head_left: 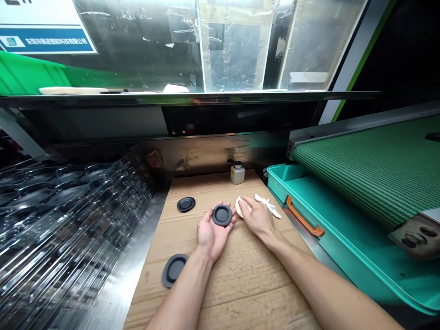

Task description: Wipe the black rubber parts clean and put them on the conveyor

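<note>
My left hand (212,233) lies palm up on the cardboard sheet (220,284), with a round black rubber disc (222,215) resting on its fingers. My right hand (259,219) is beside it, its fingertips pressing a crumpled white cloth (243,206) whose loose end (268,205) trails to the right. Two more black discs lie on the cardboard: one (186,204) is ahead of my left hand, and the other (173,270) is near my left forearm. A small white bottle with a metal cap (237,174) stands at the far end of the sheet.
To the right are a teal tray with an orange handle (302,217) and a green mesh conveyor belt (371,169). Stacked clear plastic trays (68,220) fill the left. A dark machine panel (206,151) stands behind the sheet.
</note>
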The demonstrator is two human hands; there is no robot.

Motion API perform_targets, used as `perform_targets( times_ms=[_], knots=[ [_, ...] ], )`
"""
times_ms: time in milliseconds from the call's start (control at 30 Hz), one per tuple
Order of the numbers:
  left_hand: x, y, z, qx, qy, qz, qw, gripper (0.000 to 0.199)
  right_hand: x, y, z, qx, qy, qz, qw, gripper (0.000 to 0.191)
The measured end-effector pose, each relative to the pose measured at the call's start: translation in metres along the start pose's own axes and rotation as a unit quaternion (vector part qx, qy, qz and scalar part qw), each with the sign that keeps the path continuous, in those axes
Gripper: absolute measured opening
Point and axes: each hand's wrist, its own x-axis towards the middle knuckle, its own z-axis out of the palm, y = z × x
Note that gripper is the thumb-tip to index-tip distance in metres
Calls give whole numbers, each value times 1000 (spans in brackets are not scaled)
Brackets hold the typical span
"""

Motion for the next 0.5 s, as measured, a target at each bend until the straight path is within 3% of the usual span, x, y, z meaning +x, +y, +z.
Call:
perform_targets(
  times_ms=[100,233,300,367,433,500],
  knots=[
    [3,-3,-1,6,20,41,999,25,-10,-14,-1,91,7,-35,995,40],
    [7,-7,-3,13,6,56,998,25,-22,-31,0,114,-89,-127,981,35],
    [8,-8,-4,15,17,62,998,25,-20,-29,-1,51,-88,-104,989,32],
    [10,-8,-5,24,34,72,996,23,-14,-23,-2,6,-44,-57,997,31],
    [11,-7,-6,29,40,76,996,22,-9,-18,-5,32,-26,-52,998,32],
    [11,-7,-6,26,42,79,996,22,-6,-16,-8,103,-81,-93,987,31]
  ],
)
